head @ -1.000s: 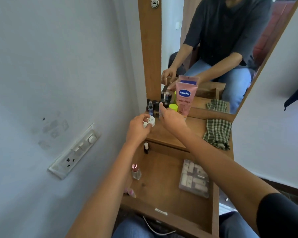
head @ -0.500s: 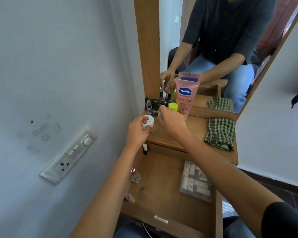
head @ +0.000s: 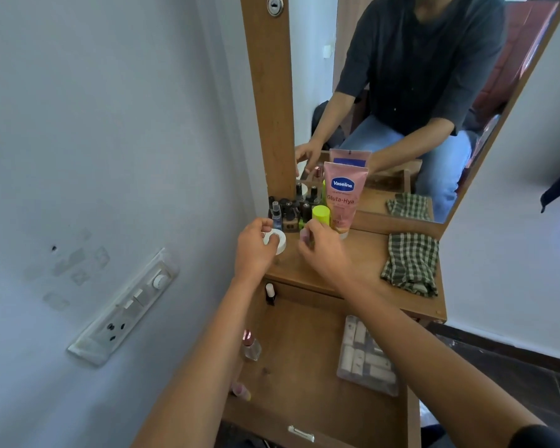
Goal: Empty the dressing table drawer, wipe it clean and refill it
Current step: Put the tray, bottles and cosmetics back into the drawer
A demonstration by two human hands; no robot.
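Open drawer (head: 320, 412) in front of and below the tabletop (head: 362, 257), compartment box (head: 366, 357) at its right side, small bottles (head: 251, 347) along its left, cluster of bottles (head: 288, 211) at the tabletop's back left against the mirror (head: 417, 92), tube (head: 343, 195) just right of them, cloth (head: 411, 266) on the right

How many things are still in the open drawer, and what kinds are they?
Small bottles: 3, a white-capped one at the back, a clear one with a pink cap, and a pink one partly hidden by the left arm
Clear plastic box with compartments: 1
Total: 4 that I can see in the drawer
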